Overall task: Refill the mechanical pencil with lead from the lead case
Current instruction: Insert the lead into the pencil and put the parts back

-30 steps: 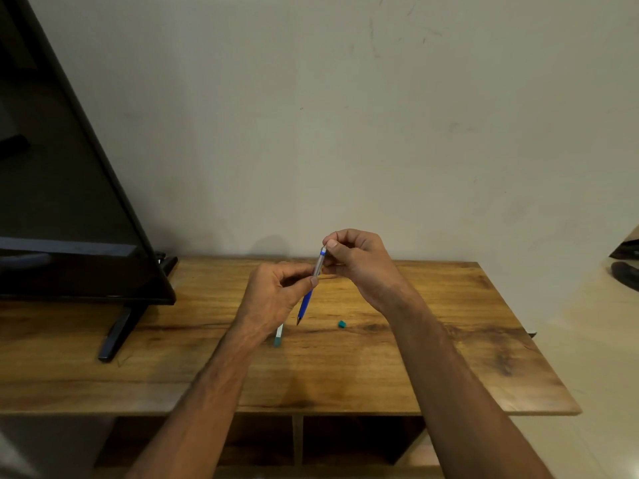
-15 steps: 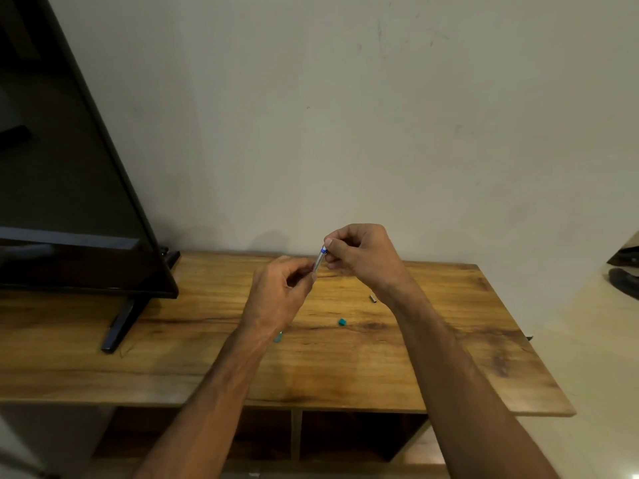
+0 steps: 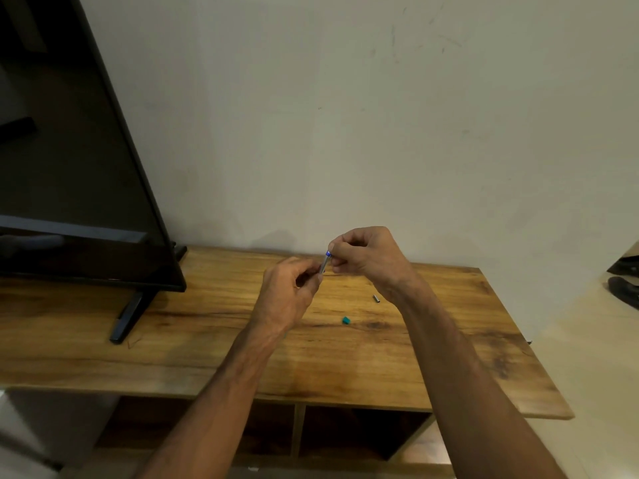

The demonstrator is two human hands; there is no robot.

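Shows mechanical pencil (image 3: 324, 263) tilted above the back edge of the tabletop (image 3: 138, 357), left hand (image 3: 288, 293) pinching its barrel steady, right hand (image 3: 368, 257) pinching the top end, probably feeding lead; green cap (image 3: 346, 320) set aside mid-tabletop.

A wooden table (image 3: 103, 357) stands against the wall, with open compartments under its top. A black television (image 3: 69, 167) rests on its left end on a slanted foot (image 3: 126, 316). Well to the right of that foot lies a small teal cap (image 3: 346, 320). Farther right of the foot, nearer the wall, lies a small grey tube (image 3: 376, 299).
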